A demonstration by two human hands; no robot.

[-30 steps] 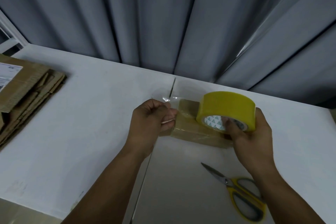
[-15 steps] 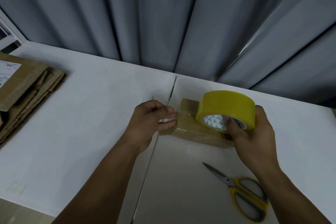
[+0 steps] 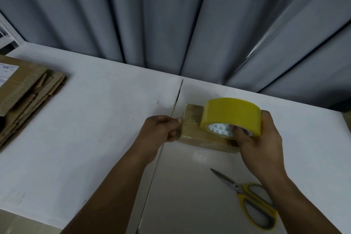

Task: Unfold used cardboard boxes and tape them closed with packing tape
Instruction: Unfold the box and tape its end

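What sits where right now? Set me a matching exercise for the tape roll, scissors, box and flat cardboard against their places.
Things
1. tape roll
2. scissors
3. box
4. flat cardboard

Places
A. at the far left of the table
B. lying on the table beside the right forearm
C. held in the right hand
D. on the table under the roll, with the left hand pinching the tape end at its left end

Pairs: 1-C, 2-B, 3-D, 4-A
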